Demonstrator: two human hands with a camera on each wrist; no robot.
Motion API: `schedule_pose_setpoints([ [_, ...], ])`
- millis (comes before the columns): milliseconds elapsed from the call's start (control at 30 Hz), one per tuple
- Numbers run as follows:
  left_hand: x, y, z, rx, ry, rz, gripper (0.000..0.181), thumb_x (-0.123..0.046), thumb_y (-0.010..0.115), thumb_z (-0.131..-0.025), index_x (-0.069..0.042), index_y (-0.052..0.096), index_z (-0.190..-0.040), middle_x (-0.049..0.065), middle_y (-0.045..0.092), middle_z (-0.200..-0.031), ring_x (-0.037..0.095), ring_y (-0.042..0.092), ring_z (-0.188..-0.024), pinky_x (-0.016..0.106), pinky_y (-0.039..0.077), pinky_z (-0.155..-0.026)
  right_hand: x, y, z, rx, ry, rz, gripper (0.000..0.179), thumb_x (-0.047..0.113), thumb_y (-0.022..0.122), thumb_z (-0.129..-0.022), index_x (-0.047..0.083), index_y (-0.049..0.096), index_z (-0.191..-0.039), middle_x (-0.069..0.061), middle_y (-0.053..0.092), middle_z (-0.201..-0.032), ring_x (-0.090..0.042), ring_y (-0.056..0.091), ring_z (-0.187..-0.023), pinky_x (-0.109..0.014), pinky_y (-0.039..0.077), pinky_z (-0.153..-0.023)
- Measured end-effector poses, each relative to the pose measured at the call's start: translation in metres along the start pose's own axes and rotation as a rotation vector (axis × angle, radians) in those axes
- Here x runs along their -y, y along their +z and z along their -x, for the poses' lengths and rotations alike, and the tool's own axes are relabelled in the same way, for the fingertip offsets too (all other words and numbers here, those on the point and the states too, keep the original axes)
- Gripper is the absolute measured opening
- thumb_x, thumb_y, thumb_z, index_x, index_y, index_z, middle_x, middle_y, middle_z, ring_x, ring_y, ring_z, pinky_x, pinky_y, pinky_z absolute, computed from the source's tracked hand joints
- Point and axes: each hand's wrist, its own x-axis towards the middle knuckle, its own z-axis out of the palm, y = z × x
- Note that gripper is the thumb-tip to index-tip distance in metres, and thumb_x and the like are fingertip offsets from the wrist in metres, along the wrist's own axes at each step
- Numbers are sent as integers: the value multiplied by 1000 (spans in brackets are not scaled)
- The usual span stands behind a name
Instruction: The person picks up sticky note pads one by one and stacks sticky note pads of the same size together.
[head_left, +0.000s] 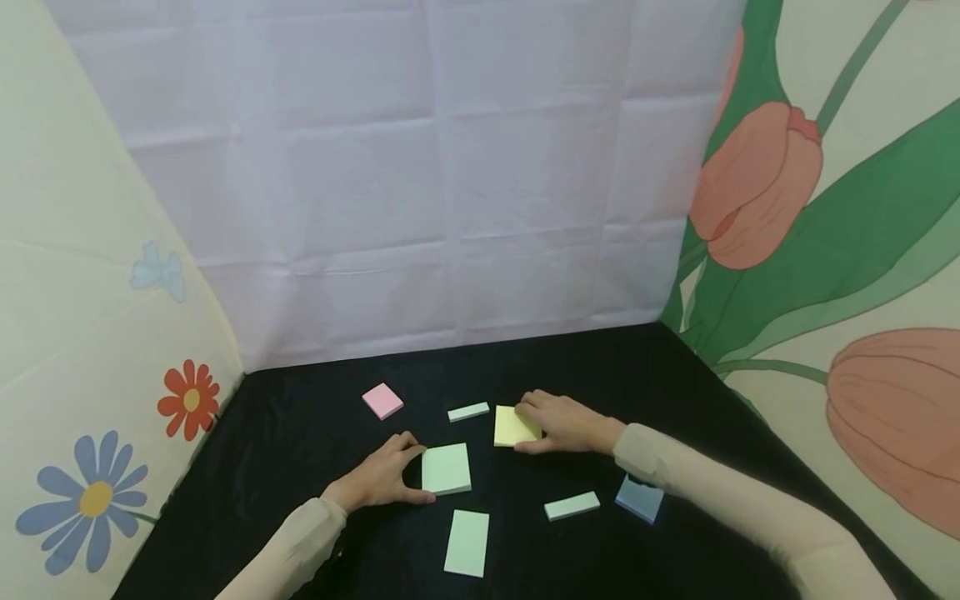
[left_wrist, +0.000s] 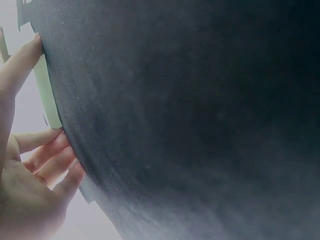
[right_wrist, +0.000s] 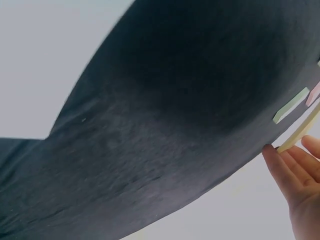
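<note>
In the head view, a pale green square sticky note pad (head_left: 446, 468) lies on the black cloth. My left hand (head_left: 381, 477) grips it from the left, thumb at the near corner and forefinger at the far one. The left wrist view shows the edge of this green pad (left_wrist: 47, 95) between thumb and forefinger, with the other fingers bent beside it. To the right and farther back, my right hand (head_left: 567, 423) holds a yellow sticky note pad (head_left: 513, 426) by its right part. Fingers lie along its far side and the thumb along its near side.
A pink pad (head_left: 382, 401) and a narrow green pad (head_left: 468, 412) lie farther back. Nearer are a rectangular green pad (head_left: 467, 543), another narrow green pad (head_left: 572, 506) and a blue pad (head_left: 640, 500), partly under the right sleeve. A white cloth (head_left: 360, 167) hangs behind the table.
</note>
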Motion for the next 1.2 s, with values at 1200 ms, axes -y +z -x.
schedule_pose_setpoints([
  [1200, 0, 1, -3, 27, -42, 1, 86, -66, 74, -77, -3, 58, -134, 3, 49, -117, 18, 47, -103, 41, 47, -89, 46, 9, -41, 76, -99, 59, 60, 61, 57, -93, 11, 60, -125, 0, 57, -115, -9, 49, -94, -21, 45, -70],
])
